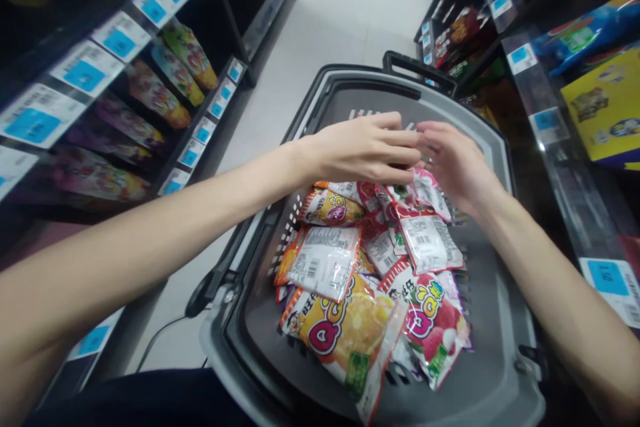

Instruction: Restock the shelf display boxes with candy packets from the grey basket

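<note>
A grey shopping basket (350,90) stands in a shop aisle, filled with several candy packets (350,320). My left hand (363,147) reaches over the far end of the pile, palm down, fingers stretched out flat and close together. My right hand (453,160) meets it fingertip to fingertip, fingers slightly curled over a red and white packet (420,190) at the back of the pile. Whether either hand grips a packet is hidden under the palms. An orange packet (345,330) and a pink lychee packet (435,320) lie nearest to me.
Dark shelves on the left hold colourful bags (155,93) behind blue price tags (85,70). Shelves on the right carry a yellow box (605,107) and more tags. A pale tiled floor (340,7) runs ahead. The basket's black handle (417,67) is at its far end.
</note>
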{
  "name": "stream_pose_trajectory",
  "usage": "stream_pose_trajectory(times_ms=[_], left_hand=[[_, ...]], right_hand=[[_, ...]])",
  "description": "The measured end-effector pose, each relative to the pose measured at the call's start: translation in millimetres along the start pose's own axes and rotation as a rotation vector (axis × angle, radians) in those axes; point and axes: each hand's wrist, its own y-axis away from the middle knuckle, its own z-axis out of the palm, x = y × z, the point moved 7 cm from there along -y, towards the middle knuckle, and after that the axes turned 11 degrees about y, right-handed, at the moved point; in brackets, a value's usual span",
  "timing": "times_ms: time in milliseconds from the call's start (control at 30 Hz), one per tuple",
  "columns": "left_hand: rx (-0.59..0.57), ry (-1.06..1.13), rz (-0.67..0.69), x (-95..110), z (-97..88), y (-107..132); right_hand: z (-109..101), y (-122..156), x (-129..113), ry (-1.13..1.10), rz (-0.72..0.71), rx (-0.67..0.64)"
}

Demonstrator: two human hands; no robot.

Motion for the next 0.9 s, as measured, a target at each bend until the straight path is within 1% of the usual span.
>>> stream_pose_trajectory(times_ms=[33, 100, 133, 167, 200, 233, 267, 300, 367, 400, 467, 533, 567, 667, 733, 900], left_hand=[[0.005, 0.035, -0.001, 5, -1.5, 0], [-0.030, 0.062, -0.019, 12, -0.5, -1], [-0.063, 0.048, -0.025, 15, 1.4, -1], [-0.097, 0.017, -0.033, 16, 3.8, 0], [-0.116, -0.030, -0.042, 16, 5.1, 0], [-0.106, -0.086, -0.051, 14, 4.6, 0], [-0.065, -0.143, -0.065, 11, 2.1, 1], [0.006, -0.195, -0.087, 6, -2.5, 2], [0.187, -0.265, -0.155, -6, -14.1, 5], [0.269, -0.276, -0.193, -13, -19.0, 7], [0.369, -0.265, -0.267, -24, -24.1, 12], [0.393, -0.244, -0.296, -29, -23.8, 13], [0.389, -0.242, -0.298, -29, -22.7, 13], [0.334, -0.266, -0.275, -24, -17.1, 10], [0.296, -0.280, -0.263, -21, -14.0, 8], [0.276, -0.258, -0.271, -20, -13.3, 8]], right_hand=[[4, 0, 2, 0.026, 0.042, -0.066], [14, 5, 5, 0.083, 0.082, -0.211], [17, 8, 4, 0.101, 0.069, -0.238], [19, 10, 1, 0.111, 0.035, -0.234], [19, 11, -2, 0.111, -0.016, -0.201], [17, 12, -6, 0.105, -0.076, -0.143], [13, 12, -10, 0.093, -0.140, -0.065], [7, 11, -13, 0.086, -0.205, 0.027], [-7, 10, -17, 0.112, -0.325, 0.218], [-14, 9, -18, 0.150, -0.367, 0.301], [-24, 7, -16, 0.250, -0.395, 0.406], [-29, 3, -11, 0.308, -0.361, 0.426], [-30, 2, -8, 0.309, -0.339, 0.408], [-24, 0, -2, 0.268, -0.291, 0.293], [-21, 0, -2, 0.251, -0.281, 0.262], [-25, 4, -7, 0.247, -0.300, 0.363]])
